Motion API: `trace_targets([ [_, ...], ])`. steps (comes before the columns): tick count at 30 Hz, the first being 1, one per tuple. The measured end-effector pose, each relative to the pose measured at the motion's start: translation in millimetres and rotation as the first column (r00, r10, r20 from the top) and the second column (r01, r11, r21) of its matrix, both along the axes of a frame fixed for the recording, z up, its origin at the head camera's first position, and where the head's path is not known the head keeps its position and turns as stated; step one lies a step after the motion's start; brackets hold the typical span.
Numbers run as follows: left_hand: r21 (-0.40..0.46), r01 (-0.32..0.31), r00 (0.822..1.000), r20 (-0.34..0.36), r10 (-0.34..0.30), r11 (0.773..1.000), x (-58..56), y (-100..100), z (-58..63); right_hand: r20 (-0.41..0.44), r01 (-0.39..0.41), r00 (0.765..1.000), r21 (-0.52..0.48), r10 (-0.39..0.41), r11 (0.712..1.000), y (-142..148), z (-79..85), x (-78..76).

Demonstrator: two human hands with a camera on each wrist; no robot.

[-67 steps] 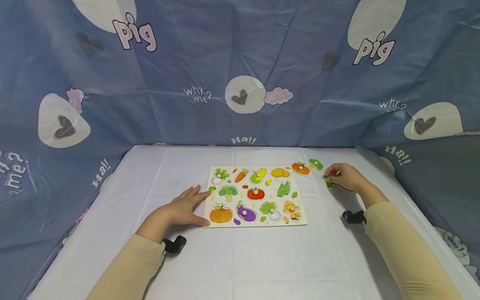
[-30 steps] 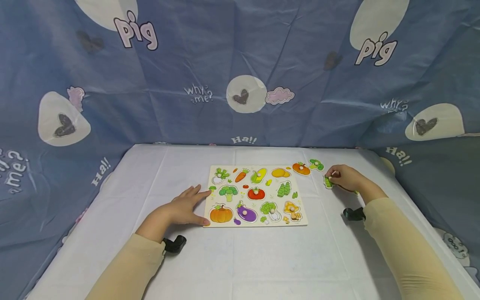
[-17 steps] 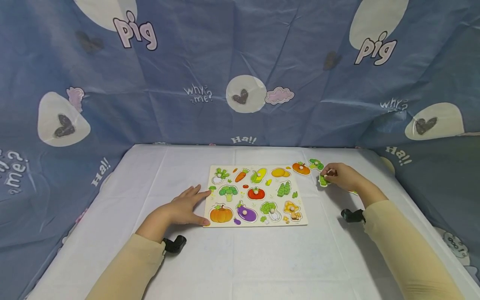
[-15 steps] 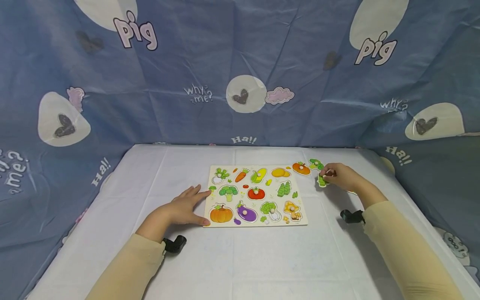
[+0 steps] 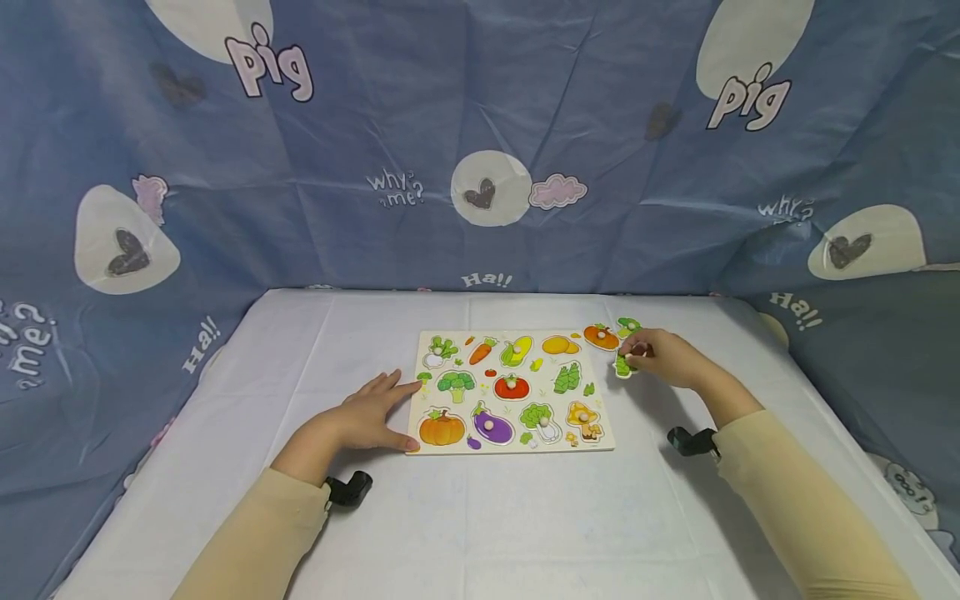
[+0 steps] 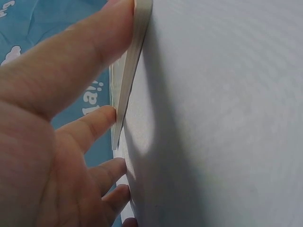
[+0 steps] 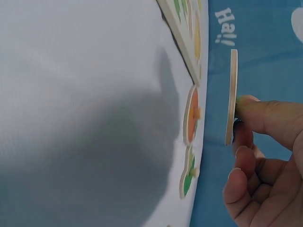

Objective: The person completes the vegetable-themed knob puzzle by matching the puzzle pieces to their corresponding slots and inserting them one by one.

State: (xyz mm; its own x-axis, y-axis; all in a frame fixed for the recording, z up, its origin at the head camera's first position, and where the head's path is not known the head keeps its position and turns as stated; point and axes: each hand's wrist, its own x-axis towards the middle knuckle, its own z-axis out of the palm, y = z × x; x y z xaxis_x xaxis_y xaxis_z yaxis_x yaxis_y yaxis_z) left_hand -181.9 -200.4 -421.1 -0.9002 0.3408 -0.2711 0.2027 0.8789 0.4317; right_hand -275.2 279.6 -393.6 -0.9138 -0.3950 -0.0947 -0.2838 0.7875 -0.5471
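The right hand (image 5: 667, 354) is pinching a green piece (image 5: 622, 367), holding it above the bench (image 5: 480, 525), toward its far right corner. It is coming closer to the board (image 5: 542, 379) than a moment ago, so the job seems to be turning from picking up to carrying. The left hand (image 5: 367, 412) is gripping nothing, its spread fingers just touching the board's left edge.

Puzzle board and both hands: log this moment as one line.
left hand: touches puzzle board at left edge | right hand: pinches green piece above table | pumpkin piece, broccoli piece: on table near board's far-right corner
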Motion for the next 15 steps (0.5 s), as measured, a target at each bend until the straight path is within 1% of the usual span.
trace_targets([
  [4, 0.006, 0.002, 1.0, 0.001, -0.002, 1.0, 0.3, -0.1, 0.7, -0.01, -0.024, 1.0, -0.007, 0.024, 1.0, -7.5, -0.2, 3.0],
  [11, 0.011, 0.003, 1.0, 0.003, -0.003, 1.0, -0.1, -0.5, 0.3, 0.017, -0.052, 0.998, -0.029, 0.052, 0.998, -20.7, -5.3, 5.5],
  [15, 0.007, 0.007, 1.0, 0.0, -0.007, 1.0, -0.3, -0.9, -0.3, 0.008, -0.084, 0.996, -0.052, 0.084, 0.995, -29.9, -8.0, 6.8],
])
